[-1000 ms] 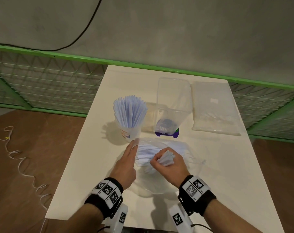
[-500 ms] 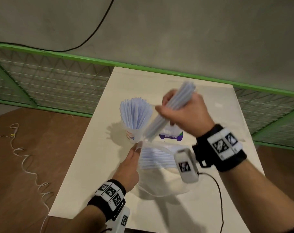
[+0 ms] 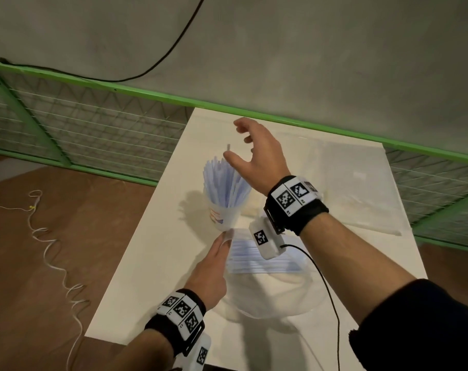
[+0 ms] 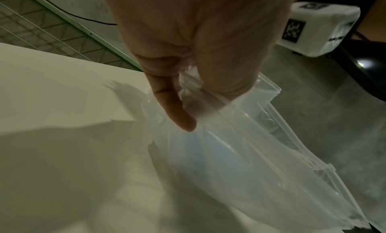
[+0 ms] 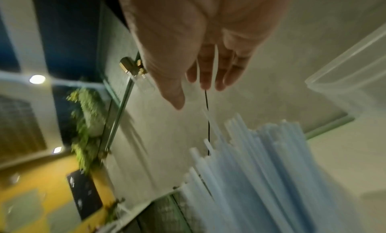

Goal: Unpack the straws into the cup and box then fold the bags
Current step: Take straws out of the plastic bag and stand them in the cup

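A white paper cup (image 3: 223, 214) packed with pale blue straws (image 3: 223, 183) stands on the white table (image 3: 152, 253). My right hand (image 3: 250, 149) hovers just above the straw tips with fingers spread and holds nothing; the right wrist view shows the straws (image 5: 261, 162) below the bare fingers (image 5: 205, 71). My left hand (image 3: 214, 266) pinches the mouth of a clear plastic bag (image 3: 267, 287) between thumb and fingers (image 4: 177, 108). More blue straws (image 3: 265, 259) lie inside that bag. The clear box (image 5: 351, 68) stands beside the cup, mostly hidden behind my right arm in the head view.
A second clear bag (image 3: 361, 199) lies flat on the table's far right. A green metal rail with wire mesh (image 3: 93, 124) runs behind the table. A white cord (image 3: 50, 242) trails across the brown floor at the left.
My right hand lifted a bundle of straws out of the bag, carried it up and left to the cup, and let go. The left hand stayed at the bag's mouth.
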